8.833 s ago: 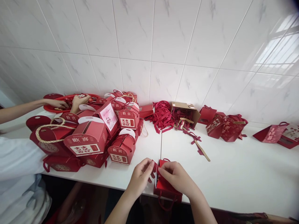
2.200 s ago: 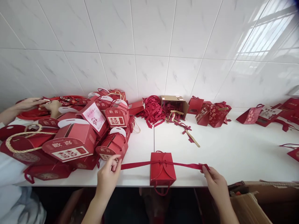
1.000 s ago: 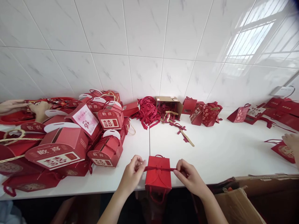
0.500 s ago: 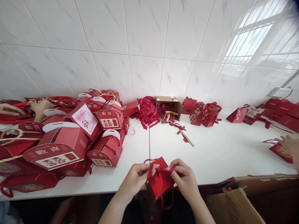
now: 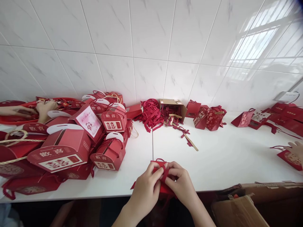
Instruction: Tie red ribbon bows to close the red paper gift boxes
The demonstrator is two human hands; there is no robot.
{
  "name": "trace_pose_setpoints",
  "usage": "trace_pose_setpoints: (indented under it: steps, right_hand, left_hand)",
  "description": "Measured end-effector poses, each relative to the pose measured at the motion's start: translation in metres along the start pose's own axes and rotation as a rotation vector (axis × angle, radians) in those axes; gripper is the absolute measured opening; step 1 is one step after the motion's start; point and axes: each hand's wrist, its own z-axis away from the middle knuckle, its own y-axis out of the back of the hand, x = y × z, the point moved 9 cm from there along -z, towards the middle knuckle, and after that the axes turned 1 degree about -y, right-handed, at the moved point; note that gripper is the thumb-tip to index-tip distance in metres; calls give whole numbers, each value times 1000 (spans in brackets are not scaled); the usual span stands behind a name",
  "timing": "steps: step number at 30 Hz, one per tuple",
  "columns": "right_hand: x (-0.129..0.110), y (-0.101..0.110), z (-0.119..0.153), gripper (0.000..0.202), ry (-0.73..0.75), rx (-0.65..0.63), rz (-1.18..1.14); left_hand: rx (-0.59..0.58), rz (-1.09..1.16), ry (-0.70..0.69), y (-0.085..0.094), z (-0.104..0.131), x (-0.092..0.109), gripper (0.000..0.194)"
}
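Observation:
At the table's front edge, my left hand (image 5: pixel 148 183) and my right hand (image 5: pixel 180 179) meet over a small red box (image 5: pixel 165 189). Both pinch a dark red ribbon (image 5: pixel 165 174) above the box, their fingertips almost touching. My fingers cover much of the box and the ribbon's crossing. A thin red cord loop shows behind the hands. Further back lie a heap of red ribbons (image 5: pixel 151 114) and a cardboard box (image 5: pixel 183 108) on its side, with ribbon bows and gold strips spilling out.
Red gift boxes (image 5: pixel 66 145) are piled at left; another person's hands (image 5: pixel 44 110) work at a red tray behind them. More red boxes (image 5: pixel 215 118) stand at back right. Another hand (image 5: pixel 295 149) touches a box at far right. An open carton (image 5: pixel 239 211) is below.
My hands have come together over the box, crossing the ribbon ends that were held apart. The view has shifted slightly. The other person's hands at left have moved closer together.

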Motion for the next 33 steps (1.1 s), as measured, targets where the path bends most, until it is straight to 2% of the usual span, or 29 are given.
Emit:
trace_pose_setpoints:
  steps: [5,10,15,19,21,25,27,29,33]
  right_hand:
    - [1,0,-4,13,-21,-15,41]
    - [-1,0,-6,14,-5,-115,110]
    - [-6,-4,-4,15,19,-208,165]
    - [-10,-4,-4,12,27,-253,195]
    - [-10,2,-4,11,13,-231,229]
    - [-1,25,-3,11,-44,-126,339]
    - [4,30,-2,14,-66,-117,371]
    - [6,30,-2,13,-60,-119,371]
    - [5,29,-3,15,-29,-61,325]
  left_hand:
    - [13,60,-68,0,-2,2,43]
    - [-100,144,-142,5,-7,6,36]
    - [-140,239,-131,11,-14,7,28]
    - [-121,286,-102,10,-17,0,25]
    - [-80,278,-73,15,-16,-10,23]
    - [66,165,57,37,-7,-45,19]
    - [82,109,130,43,0,-57,20]
    - [62,124,144,42,4,-59,19]
    - [0,285,53,31,2,-46,18]
